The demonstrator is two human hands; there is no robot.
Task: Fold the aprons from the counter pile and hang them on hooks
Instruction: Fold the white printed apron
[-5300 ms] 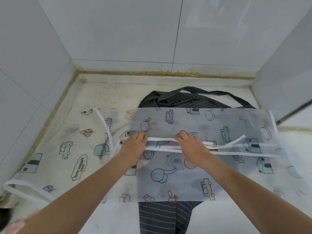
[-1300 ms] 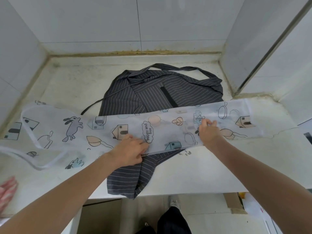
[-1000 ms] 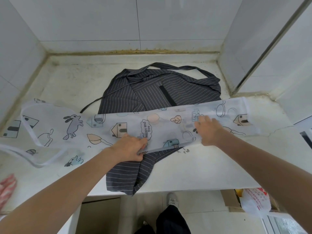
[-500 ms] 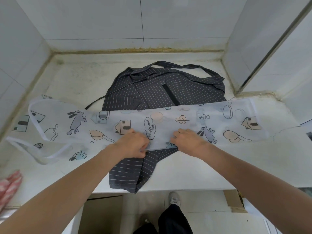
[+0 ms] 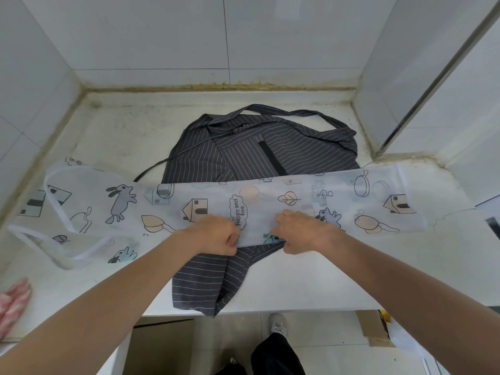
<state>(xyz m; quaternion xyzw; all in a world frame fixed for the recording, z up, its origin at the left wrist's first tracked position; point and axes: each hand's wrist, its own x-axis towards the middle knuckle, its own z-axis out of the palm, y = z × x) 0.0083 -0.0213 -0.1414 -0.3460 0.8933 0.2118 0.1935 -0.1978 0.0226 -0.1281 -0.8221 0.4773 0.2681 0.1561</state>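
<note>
Printed apron: it lies as a long folded band across the counter, from the left wall side to the right side. It is white and a little see-through, with drawings of houses, rabbits, leaves and the words "Happy and free".
My left hand: my fingers are curled on the near edge of the band, close to the middle, and I pinch the cloth there.
My right hand: it grips the same near edge, just beside my left hand, with the thumb under the cloth.
Left end of the apron: it is wider and not folded flat; the white strap makes a loose loop on the counter.
Striped apron: dark grey with thin lines, it lies under the printed one. Its near corner hangs over the counter edge, and its strap curves toward the back wall.
Pink striped cloth: at the far left edge, well apart from my hands.
</note>
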